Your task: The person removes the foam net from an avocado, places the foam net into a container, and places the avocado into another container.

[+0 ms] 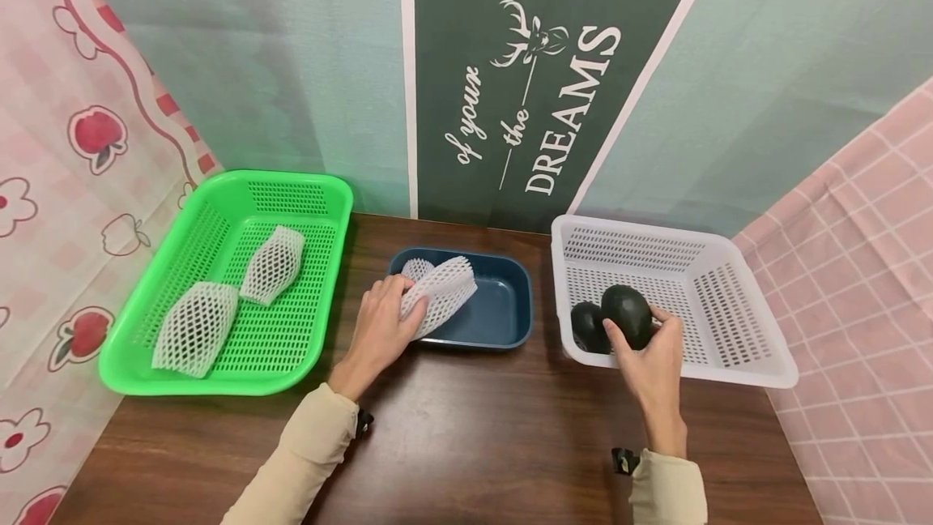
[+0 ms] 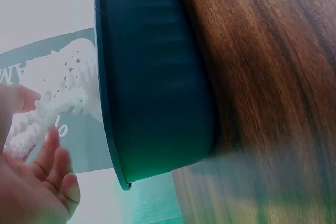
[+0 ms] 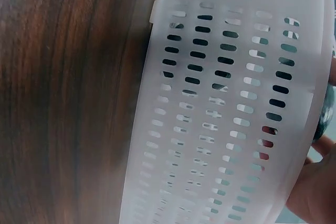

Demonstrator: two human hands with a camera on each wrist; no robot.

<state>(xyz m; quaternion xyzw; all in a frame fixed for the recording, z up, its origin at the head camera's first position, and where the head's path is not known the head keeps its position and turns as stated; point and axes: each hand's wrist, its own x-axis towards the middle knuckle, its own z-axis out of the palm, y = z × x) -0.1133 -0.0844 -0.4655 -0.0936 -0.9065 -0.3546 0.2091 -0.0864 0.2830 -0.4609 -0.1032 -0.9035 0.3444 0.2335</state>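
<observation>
My left hand (image 1: 382, 322) pinches a white foam fruit net (image 1: 446, 290) between thumb and fingers over the blue basin (image 1: 519, 337). A second foam net (image 1: 418, 269) shows partly behind it, at the basin's left end. In the left wrist view, the held net (image 2: 73, 85) lies beyond the basin's side wall. My right hand (image 1: 656, 359) grips a dark, smooth, oval avocado (image 1: 627, 314) at the near left of the white basket (image 1: 758, 326). Another dark avocado (image 1: 587, 326) sits beside it in the basket. In the right wrist view the basket wall hides most of this hand.
A green basket (image 1: 331, 266) stands at the left with two foam nets, one larger (image 1: 195, 329) and one smaller (image 1: 273, 266). All three containers stand on a brown wooden table (image 1: 466, 436). Printed cloths hang behind and at both sides.
</observation>
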